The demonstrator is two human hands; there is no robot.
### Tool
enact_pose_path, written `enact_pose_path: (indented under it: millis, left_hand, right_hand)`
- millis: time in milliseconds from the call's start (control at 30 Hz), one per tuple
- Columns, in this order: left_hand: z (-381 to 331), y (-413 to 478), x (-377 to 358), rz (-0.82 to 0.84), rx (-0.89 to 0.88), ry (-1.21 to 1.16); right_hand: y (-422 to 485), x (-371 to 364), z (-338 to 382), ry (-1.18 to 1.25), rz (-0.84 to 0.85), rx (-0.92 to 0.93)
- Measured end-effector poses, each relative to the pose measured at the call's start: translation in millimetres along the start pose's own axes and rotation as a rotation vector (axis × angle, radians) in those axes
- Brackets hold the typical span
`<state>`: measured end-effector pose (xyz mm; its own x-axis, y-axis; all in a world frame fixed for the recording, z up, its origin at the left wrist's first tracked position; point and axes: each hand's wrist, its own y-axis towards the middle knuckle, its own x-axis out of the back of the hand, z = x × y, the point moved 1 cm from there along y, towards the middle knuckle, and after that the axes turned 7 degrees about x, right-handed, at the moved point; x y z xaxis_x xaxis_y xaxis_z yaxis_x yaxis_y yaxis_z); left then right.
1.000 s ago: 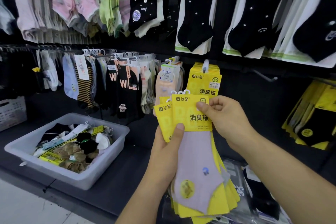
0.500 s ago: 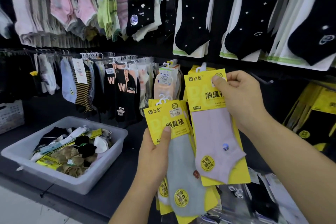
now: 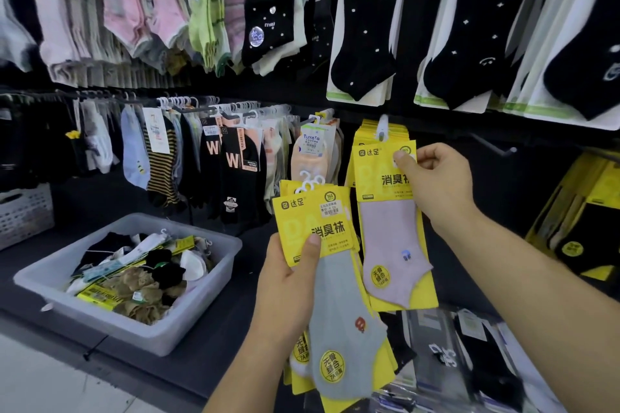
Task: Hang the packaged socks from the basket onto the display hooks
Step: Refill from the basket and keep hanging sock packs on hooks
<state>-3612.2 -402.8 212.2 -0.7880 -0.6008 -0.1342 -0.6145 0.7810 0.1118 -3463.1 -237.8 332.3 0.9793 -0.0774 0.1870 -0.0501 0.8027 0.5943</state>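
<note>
My left hand (image 3: 288, 282) grips a stack of yellow sock packs (image 3: 312, 228), a grey sock on top, white hangers fanned above. My right hand (image 3: 436, 178) pinches the top corner of one yellow pack with a lilac sock (image 3: 392, 238), held up against the yellow packs hanging on a display hook (image 3: 382, 126). Its hanger is hidden; I cannot tell if it is over the hook. A grey plastic basket (image 3: 43, 275) with loose and packaged socks stands at lower left on the dark shelf.
Rows of hanging socks fill the wall: pastel and black pairs above, striped and black ones on a rail (image 3: 208, 107) at left. A bare hook (image 3: 496, 144) juts out to the right. Yellow boxes (image 3: 583, 211) stand at far right; dark packs lie below.
My right hand took the lilac-sock pack off the stack and raised it to the hook with the yellow packs. My left hand keeps the rest, the grey sock now on top.
</note>
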Motion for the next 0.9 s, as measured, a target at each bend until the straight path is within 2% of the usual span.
enact_pose_path:
  millis: [200,333,400,467,533,600,767,900]
  left_hand:
    - [-6.3,0.9,6.8,-0.022,-0.005,0.025]
    - [-8.6,-1.8,3.1,0.011,-0.005,-0.033]
    - [-9.5,-4.3,-0.9,0.033,-0.007,-0.047]
    - [-9.5,-5.5,-4.4,0.038,-0.004,-0.053]
    - [-9.0,-6.0,-6.7,0.03,-0.007,-0.043]
    - [-8.1,-6.9,-8.6,0.024,-0.007,-0.037]
    - [-9.7,-11.1,-13.9,0.071,0.018,-0.133]
    - [-10.4,-10.6,-14.6,0.097,0.049,-0.198]
  right_hand:
    - [10.9,-9.6,-17.8,-0.106,-0.035,0.056]
    - [-1.0,-6.3,-19.0,-0.217,-0.081,0.0]
    - [-15.9,-4.9,-12.9,-0.242,-0.048,0.061]
    - [-37.0,-7.8,-3.9,-0.117,0.095,0.102]
    - [-59.7,-12.5,6.2,0.025,0.267,0.056]
    - [-74.5,-15.5,11.2,0.076,0.363,0.019]
    - [-77.4,-12.2,12.3,0.061,0.331,0.02]
    - [-71.4,-7.3,10.3,0.208,0.329,-0.134]
